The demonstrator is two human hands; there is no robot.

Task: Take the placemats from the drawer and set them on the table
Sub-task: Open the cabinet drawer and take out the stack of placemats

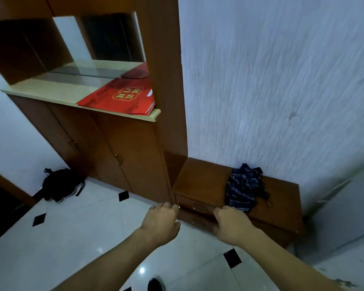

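A low brown wooden drawer unit [206, 179] stands against the wall, with an upper drawer [198, 205] and a lower drawer [195, 221], both closed, each with a metal handle. My left hand [160, 221] hovers at the unit's left front corner, fingers curled, holding nothing. My right hand [231, 223] is in front of the drawers' right side, fingers curled downward, also holding nothing. No placemats are visible. The frame is motion-blurred.
A folded dark striped umbrella [243, 186] lies on top of the unit. A tall cabinet [118, 152] with doors stands to the left, red bags [122, 95] on its shelf. A black backpack [61, 184] sits on the white tiled floor. A white appliance [345, 206] stands at right.
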